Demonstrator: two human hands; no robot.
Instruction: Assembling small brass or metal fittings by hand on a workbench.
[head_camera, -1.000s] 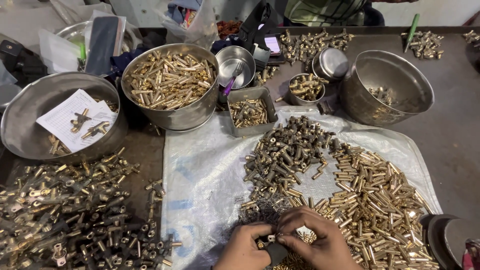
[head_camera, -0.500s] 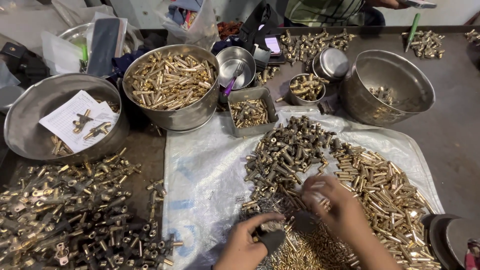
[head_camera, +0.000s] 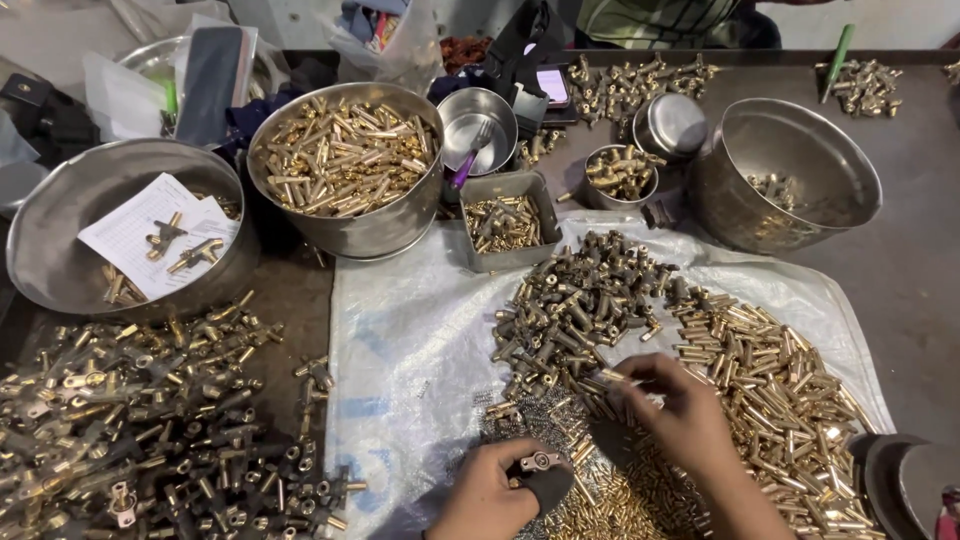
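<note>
My left hand (head_camera: 497, 490) sits at six o'clock on the white plastic sheet (head_camera: 400, 330), fingers curled tight around a small brass fitting (head_camera: 538, 462) with a dark pad under it. My right hand (head_camera: 680, 420), just toward three o'clock from it, pinches a thin brass tube (head_camera: 618, 377) between thumb and fingertips over the heap of dark brass fittings (head_camera: 580, 300), with the pile of shiny brass tubes (head_camera: 770, 380) spreading toward four o'clock. At eleven o'clock stands a steel bowl of brass tubes (head_camera: 345, 160), and at nine o'clock another steel bowl (head_camera: 60, 230) holds a paper slip.
</note>
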